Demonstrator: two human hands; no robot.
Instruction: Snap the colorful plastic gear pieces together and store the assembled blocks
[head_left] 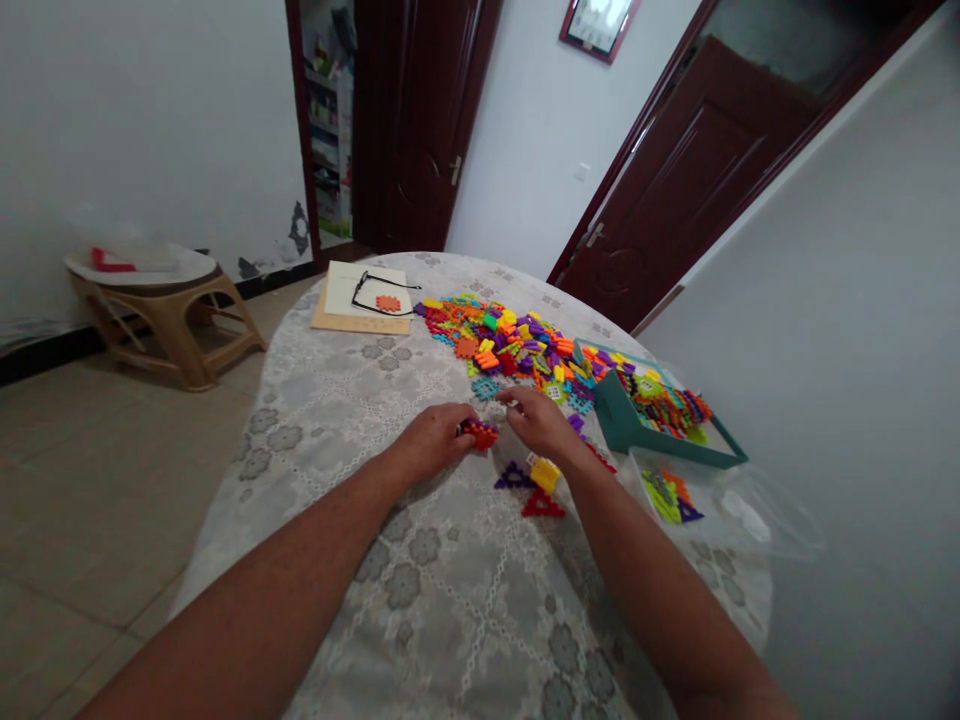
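My left hand [439,436] is closed on a small stack of red and purple interlocking plastic pieces [480,433], held low over the tablecloth. Just to its right is my right hand [534,418], its fingers loosely bent and the index finger and thumb slightly apart. I see nothing held between them. Beyond my hands lies a teal square piece [486,388]. Under my right forearm are a purple triangle piece [514,477], a yellow block [545,475] and a red triangle piece [543,505].
A large mixed pile of plastic pieces [517,345] spreads across the far side. To the right stand a green box [637,430] of pieces and a clear plastic container [720,515]. Glasses [364,290] rest on papers [337,285] at far left. A stool [172,330] stands beyond the table.
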